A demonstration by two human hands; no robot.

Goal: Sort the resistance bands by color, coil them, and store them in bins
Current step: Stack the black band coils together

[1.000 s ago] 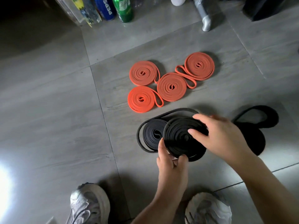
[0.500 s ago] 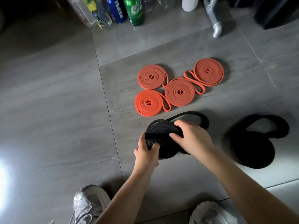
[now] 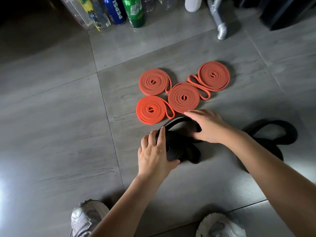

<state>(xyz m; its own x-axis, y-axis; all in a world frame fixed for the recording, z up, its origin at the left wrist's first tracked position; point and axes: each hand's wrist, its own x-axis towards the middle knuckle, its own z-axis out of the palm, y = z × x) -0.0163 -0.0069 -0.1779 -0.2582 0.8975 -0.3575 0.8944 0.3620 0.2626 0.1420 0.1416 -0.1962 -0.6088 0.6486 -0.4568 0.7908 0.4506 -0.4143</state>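
Several orange coiled bands [image 3: 183, 97] lie flat on the grey tile floor. In front of them sits a stack of black coiled bands [image 3: 181, 151] with a loose black loop [image 3: 176, 122] trailing behind it. My left hand [image 3: 154, 154] rests on the stack's left side, fingers straight on top and thumb at its near edge. My right hand [image 3: 206, 127] lies flat over the stack's far right part, fingers stretched toward the orange coils. Another black band [image 3: 266, 134] lies in shadow to the right, partly behind my right forearm.
Bottles and cans, among them a blue can [image 3: 116, 11] and a green can [image 3: 134, 12], line the far edge beside a white bottle [image 3: 193, 4] and a metal leg [image 3: 220, 29]. My two shoes [image 3: 87, 218] are at the bottom.
The black coil held up a second ago now lies on the other black coil on the floor. Both hands went from gripping it to lying flat on the stack.
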